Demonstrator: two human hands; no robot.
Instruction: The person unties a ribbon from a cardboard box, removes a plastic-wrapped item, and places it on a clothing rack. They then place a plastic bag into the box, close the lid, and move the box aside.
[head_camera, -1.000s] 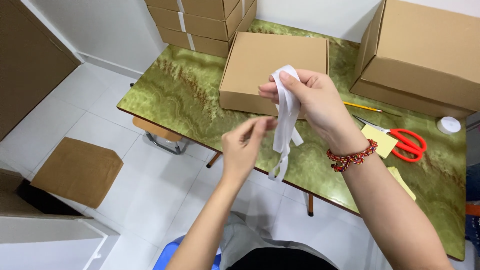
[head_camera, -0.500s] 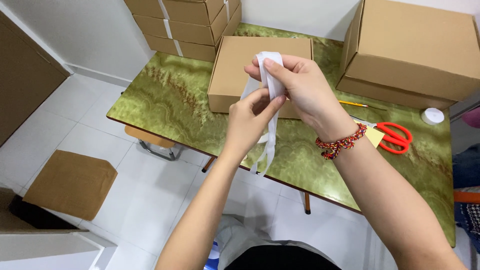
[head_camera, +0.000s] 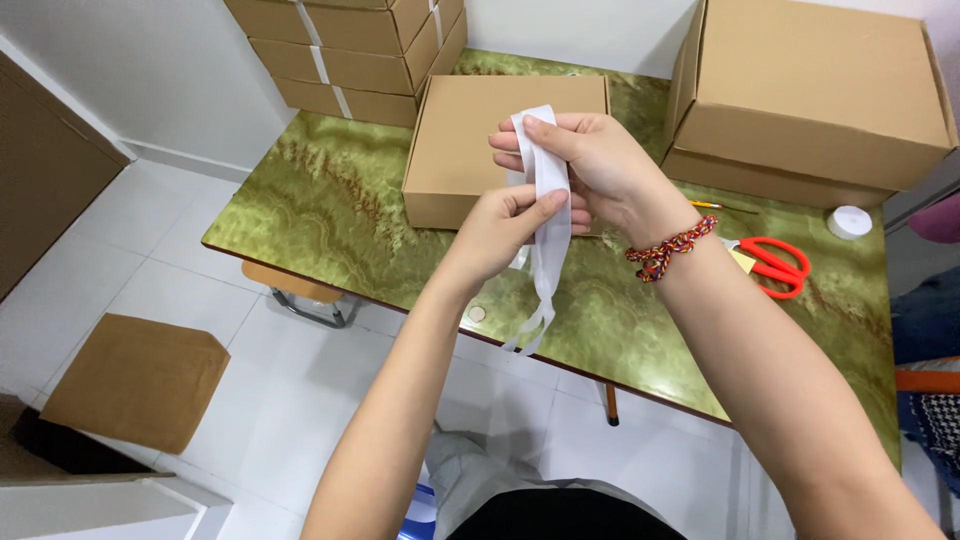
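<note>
Both hands have drawn closer together since a moment ago, the left hand (head_camera: 500, 225) now pinching the white ribbon (head_camera: 545, 215) just below the right hand (head_camera: 590, 165). Each grip is closed on the ribbon: flat, smooth, folded over the right fingers, its loose tails dangling past the bench (head_camera: 330, 215) edge (a glossy green marbled top). Behind the hands sits a flat, matte cardboard box (head_camera: 460, 140). Red-handled scissors (head_camera: 775, 262) and a small white tape roll (head_camera: 850, 221) lie to the right.
</note>
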